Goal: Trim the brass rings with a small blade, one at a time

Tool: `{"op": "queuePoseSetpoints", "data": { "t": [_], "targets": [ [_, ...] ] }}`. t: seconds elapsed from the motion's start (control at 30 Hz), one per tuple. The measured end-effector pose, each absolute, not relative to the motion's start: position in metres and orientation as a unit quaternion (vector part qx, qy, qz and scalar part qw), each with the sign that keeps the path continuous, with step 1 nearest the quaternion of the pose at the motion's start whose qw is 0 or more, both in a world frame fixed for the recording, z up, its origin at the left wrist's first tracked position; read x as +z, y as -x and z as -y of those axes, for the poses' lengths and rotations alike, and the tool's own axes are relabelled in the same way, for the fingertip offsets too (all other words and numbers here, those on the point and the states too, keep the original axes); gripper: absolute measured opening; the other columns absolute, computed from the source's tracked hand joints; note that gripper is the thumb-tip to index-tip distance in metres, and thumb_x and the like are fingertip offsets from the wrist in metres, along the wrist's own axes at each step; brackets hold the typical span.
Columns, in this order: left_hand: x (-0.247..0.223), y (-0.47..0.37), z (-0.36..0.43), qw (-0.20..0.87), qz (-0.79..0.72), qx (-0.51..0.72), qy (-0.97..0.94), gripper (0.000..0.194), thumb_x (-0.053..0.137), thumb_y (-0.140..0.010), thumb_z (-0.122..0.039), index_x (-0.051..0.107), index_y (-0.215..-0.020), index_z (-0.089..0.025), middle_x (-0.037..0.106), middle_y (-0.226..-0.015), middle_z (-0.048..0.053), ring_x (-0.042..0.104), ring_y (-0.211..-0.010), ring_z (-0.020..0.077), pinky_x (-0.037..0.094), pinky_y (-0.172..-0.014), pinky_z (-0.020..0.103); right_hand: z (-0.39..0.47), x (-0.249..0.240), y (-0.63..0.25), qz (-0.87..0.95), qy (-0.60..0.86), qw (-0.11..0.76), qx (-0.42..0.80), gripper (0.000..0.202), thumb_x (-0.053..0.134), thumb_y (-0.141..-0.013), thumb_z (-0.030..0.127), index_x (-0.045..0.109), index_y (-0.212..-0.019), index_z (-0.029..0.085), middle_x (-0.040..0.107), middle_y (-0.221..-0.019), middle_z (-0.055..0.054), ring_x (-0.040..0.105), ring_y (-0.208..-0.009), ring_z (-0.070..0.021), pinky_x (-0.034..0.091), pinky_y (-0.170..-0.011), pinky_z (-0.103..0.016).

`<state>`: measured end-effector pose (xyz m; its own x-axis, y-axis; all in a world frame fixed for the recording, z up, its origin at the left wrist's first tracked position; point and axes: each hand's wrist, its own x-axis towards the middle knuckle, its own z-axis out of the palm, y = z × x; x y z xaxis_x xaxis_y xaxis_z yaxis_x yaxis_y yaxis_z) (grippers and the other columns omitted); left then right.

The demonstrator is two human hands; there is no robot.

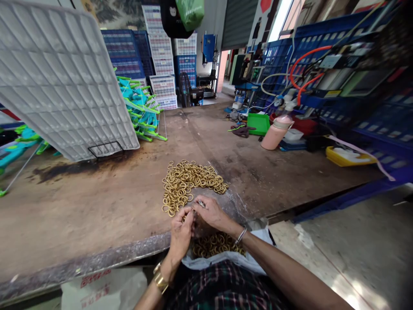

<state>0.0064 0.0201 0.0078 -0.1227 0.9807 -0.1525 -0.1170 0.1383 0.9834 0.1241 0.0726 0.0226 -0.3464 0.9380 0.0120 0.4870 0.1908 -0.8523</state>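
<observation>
A pile of brass-coloured rings (185, 178) lies on the brown worktable (135, 193) just beyond my hands. My left hand (182, 228) is closed at the near edge of the pile, its fingers pinched on something too small to make out. Touching or nearly touching it, my right hand (211, 212) is closed around a small metallic item (201, 203) that shows between thumb and finger. Below my hands, more rings (217, 244) lie in a pale bag (264, 236) at the table's front edge.
A grey ribbed tray (64, 77) leans at the left beside green and turquoise plastic pieces (142, 107). At the right are a pink bottle (275, 133), a green tray (258, 124), a yellow tray (348, 157) and a machine with orange hoses. Stacked crates (161, 56) stand behind.
</observation>
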Motion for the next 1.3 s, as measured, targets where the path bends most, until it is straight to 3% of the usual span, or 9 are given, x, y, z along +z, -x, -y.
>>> {"op": "queuePoseSetpoints", "data": {
  "t": [0.07, 0.2, 0.33, 0.63, 1.1, 1.3],
  "targets": [
    [0.005, -0.006, -0.020, 0.598, -0.509, 0.510, -0.349, 0.025, 0.058, -0.072, -0.043, 0.057, -0.077, -0.018, 0.049, -0.058, -0.005, 0.036, -0.040, 0.0053, 0.029, -0.035, 0.016, -0.073, 0.019, -0.123, 0.713, 0.493, 0.286, 0.409, 0.017, 0.044, -0.078, 0.025, 0.052, -0.066, 0.016, 0.049, -0.056, 0.005, 0.043, -0.055, -0.0085, 0.030, -0.052, -0.019],
    [0.004, -0.005, -0.021, 0.646, -0.462, 0.518, -0.318, 0.027, 0.060, -0.071, -0.043, 0.053, -0.072, -0.016, 0.048, -0.060, -0.005, 0.035, -0.041, 0.0032, 0.028, -0.035, 0.014, -0.075, 0.013, -0.124, 0.703, 0.473, 0.297, 0.441, 0.021, 0.040, -0.082, 0.026, 0.051, -0.067, 0.016, 0.053, -0.058, 0.004, 0.048, -0.056, -0.0088, 0.033, -0.054, -0.019],
    [0.003, -0.005, -0.021, 0.628, -0.471, 0.527, -0.325, 0.027, 0.059, -0.072, -0.043, 0.051, -0.072, -0.017, 0.048, -0.060, -0.005, 0.036, -0.041, 0.0030, 0.029, -0.036, 0.014, -0.076, 0.011, -0.128, 0.723, 0.513, 0.274, 0.372, 0.022, 0.037, -0.084, 0.023, 0.053, -0.071, 0.016, 0.053, -0.058, 0.001, 0.048, -0.056, -0.0097, 0.033, -0.056, -0.020],
    [0.001, -0.005, -0.022, 0.585, -0.504, 0.512, -0.376, 0.028, 0.055, -0.075, -0.045, 0.050, -0.073, -0.017, 0.046, -0.056, -0.006, 0.037, -0.042, 0.0043, 0.031, -0.037, 0.014, -0.065, 0.009, -0.135, 0.851, 0.473, 0.109, 0.200, 0.016, 0.044, -0.075, 0.016, 0.056, -0.084, 0.016, 0.062, -0.069, -0.004, 0.051, -0.060, -0.0130, 0.025, -0.055, -0.024],
    [0.014, -0.006, -0.015, 0.557, -0.527, 0.475, -0.431, 0.028, 0.048, -0.080, -0.042, 0.045, -0.067, -0.018, 0.042, -0.050, -0.007, 0.035, -0.040, 0.0046, 0.031, -0.039, 0.016, -0.067, 0.014, -0.136, 0.847, 0.504, 0.028, 0.168, 0.026, 0.041, -0.075, 0.013, 0.054, -0.097, 0.015, 0.065, -0.080, -0.009, 0.059, -0.071, -0.0180, 0.030, -0.058, -0.026],
    [0.026, -0.020, 0.007, 0.716, -0.452, 0.404, -0.347, 0.020, 0.053, -0.077, -0.034, 0.048, -0.068, -0.017, 0.046, -0.050, -0.006, 0.033, -0.037, 0.0037, 0.025, -0.035, 0.015, -0.088, 0.008, -0.142, 0.816, 0.561, 0.025, 0.138, 0.025, 0.039, -0.079, 0.014, 0.054, -0.098, 0.015, 0.065, -0.082, -0.008, 0.059, -0.075, -0.0171, 0.031, -0.060, -0.025]
  ]
}}
